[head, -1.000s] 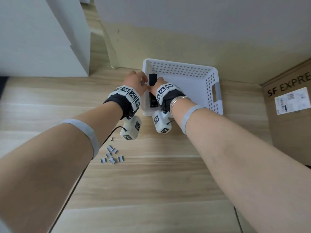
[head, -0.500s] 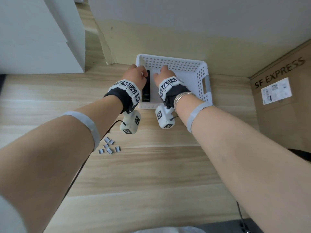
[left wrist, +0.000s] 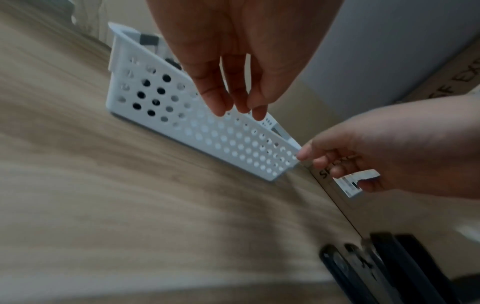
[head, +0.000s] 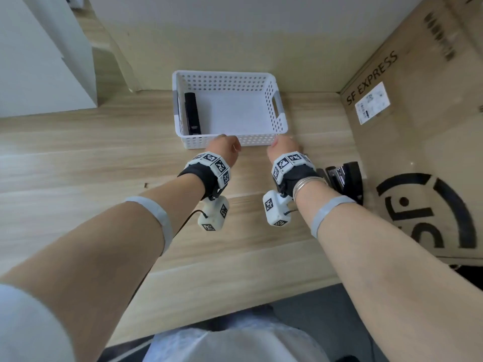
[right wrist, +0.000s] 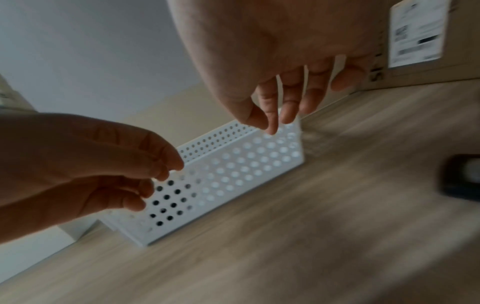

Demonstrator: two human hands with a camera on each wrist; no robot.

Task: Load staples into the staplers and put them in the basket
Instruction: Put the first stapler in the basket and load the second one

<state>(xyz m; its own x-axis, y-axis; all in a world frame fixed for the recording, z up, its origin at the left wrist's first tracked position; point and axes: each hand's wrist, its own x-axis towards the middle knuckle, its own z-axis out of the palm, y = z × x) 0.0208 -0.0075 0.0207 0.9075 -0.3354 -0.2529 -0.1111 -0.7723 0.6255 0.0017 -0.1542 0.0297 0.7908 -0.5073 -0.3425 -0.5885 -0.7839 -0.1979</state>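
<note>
A white perforated basket [head: 224, 82] stands at the back of the wooden table. One shut black stapler [head: 192, 113] lies inside it along the left wall. My left hand [head: 224, 150] and right hand [head: 283, 148] hover just in front of the basket's near wall, fingers loosely curled and holding nothing. The wrist views show the same: the left hand [left wrist: 233, 92] and right hand [right wrist: 272, 107] hang empty before the basket [left wrist: 194, 127] [right wrist: 233, 174]. A second black stapler [head: 345, 178], opened up, lies to the right of my right wrist, also seen in the left wrist view [left wrist: 376, 267].
A large cardboard box [head: 418, 152] marked SF EXPRESS walls off the right side, right behind the open stapler. A white cabinet [head: 39, 61] stands at the back left. A wall runs behind the basket. Bare wooden tabletop [head: 104, 165] spreads left and towards me.
Both hands let go of the black stapler inside the basket and drew back to its near side. The stapler now lies by the basket's left wall. The head view has swung right.
</note>
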